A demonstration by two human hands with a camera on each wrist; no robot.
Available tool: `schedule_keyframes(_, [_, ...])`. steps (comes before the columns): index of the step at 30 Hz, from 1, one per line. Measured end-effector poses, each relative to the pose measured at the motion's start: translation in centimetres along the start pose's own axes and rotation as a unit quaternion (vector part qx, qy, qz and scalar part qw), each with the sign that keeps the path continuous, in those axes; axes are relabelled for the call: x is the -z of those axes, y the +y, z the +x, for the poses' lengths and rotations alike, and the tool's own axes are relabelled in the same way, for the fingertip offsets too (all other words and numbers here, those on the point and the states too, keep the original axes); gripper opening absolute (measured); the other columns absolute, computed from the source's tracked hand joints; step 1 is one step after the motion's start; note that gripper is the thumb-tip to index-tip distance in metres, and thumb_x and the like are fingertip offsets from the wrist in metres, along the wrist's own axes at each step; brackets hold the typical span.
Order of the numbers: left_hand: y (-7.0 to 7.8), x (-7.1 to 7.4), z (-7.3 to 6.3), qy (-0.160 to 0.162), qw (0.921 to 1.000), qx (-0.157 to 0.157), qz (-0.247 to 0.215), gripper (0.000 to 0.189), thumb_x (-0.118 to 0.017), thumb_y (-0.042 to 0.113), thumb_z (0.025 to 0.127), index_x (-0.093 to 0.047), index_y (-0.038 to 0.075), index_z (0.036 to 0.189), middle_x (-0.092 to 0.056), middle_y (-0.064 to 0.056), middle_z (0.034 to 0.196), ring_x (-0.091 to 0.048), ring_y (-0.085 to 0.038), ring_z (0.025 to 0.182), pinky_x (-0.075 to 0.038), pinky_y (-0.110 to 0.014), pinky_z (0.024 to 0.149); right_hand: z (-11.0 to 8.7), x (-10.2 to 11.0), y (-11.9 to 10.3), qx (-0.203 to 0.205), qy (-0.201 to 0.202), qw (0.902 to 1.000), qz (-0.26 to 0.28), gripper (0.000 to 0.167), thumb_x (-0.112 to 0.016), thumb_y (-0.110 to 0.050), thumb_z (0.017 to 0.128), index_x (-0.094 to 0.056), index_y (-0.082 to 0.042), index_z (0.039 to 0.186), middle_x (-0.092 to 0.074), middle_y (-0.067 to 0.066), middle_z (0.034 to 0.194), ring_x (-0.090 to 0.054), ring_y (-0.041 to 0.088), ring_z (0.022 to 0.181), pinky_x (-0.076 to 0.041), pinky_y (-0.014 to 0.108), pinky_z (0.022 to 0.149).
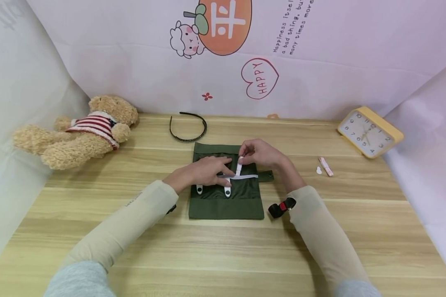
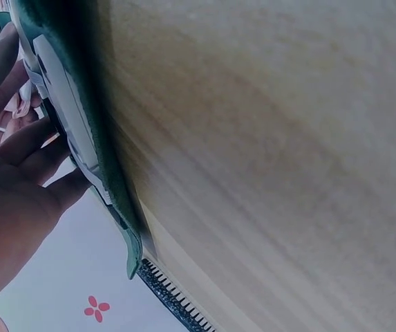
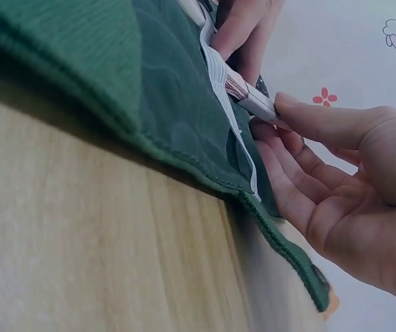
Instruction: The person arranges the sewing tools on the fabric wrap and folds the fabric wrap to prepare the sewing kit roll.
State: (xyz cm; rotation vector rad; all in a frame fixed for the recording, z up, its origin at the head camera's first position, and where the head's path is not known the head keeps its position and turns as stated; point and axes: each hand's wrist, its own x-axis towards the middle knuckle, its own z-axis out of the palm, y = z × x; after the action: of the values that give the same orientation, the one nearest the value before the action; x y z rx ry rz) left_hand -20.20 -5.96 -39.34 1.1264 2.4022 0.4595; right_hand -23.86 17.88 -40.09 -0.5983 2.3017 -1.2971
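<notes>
Notably square to the white band [image 1: 250, 177]: the slim white piece [image 1: 239, 167] in the right hand [image 1: 262, 153]

Thumb and fingers of the right hand pinch the far end of the piece, and its near end meets the elastic band that runs side to side across the open green case [image 1: 226, 209]. The long axis points away from the person, leaning only slightly, so it crosses the band's line almost at a right angle. Whether the near end is tucked beneath the elastic, the views do not settle.

The left hand [image 1: 208, 170] comes in from the left, just beside the piece, its fingers spread and mostly straight, fingertips at the band; no firm hold on anything can be made out. The right hand is the nearer one, being in contact with the piece. Two white tools with black dots [image 1: 227, 192] show on the near side of the band, further left, pointing roughly the same way. Likely, the fit depends on that crossing angle, with the left fingertips close enough to crowd the spot
</notes>
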Motion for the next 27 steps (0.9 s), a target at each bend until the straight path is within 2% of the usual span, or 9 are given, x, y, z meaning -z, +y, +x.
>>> schedule_keyframes(8, [0.03, 0.19, -0.15, 0.005, 1.0, -0.002, 0.006, 0.044, -0.067, 0.038, 0.099, -0.066, 0.016, 0.138, -0.031, -0.018, 0.162, -0.026, -0.035, 0.15, -0.027, -0.051, 0.119, 0.37, -0.16, -0.32, 0.012, -0.032, 0.9991, -0.023, 0.01, -0.07, -0.002, 0.096, -0.069, 0.003, 0.104, -0.069, 0.013, 0.097, -0.065, 0.026, 0.089, -0.054, 0.035, 0.08])
schedule_keyframes(18, [0.11, 0.13, -0.26, 0.002, 1.0, 0.005, 0.0, 0.044, -0.066, 0.037, 0.099, -0.066, 0.017, 0.138, -0.03, -0.018, 0.162, -0.025, -0.035, 0.15, -0.026, -0.052, 0.119, 0.29, -0.47, -0.53, 0.009, -0.081, 0.9957, -0.045, 0.01, -0.067, 0.0, 0.096, -0.07, 0.003, 0.106, -0.067, 0.012, 0.091, -0.06, 0.024, 0.081, -0.051, 0.035, 0.072])
schedule_keyframes(27, [0.09, 0.06, -0.18, 0.002, 1.0, 0.005, -0.004, 0.045, -0.067, 0.038, 0.099, -0.065, 0.017, 0.138, -0.029, -0.017, 0.163, -0.027, -0.036, 0.15, -0.028, -0.052, 0.118, 0.2, -0.49, -0.55, 0.016, -0.088, 0.9947, -0.051, 0.01, -0.067, 0.0, 0.096, -0.069, 0.005, 0.105, -0.066, 0.015, 0.091, -0.059, 0.025, 0.081, -0.05, 0.036, 0.072])
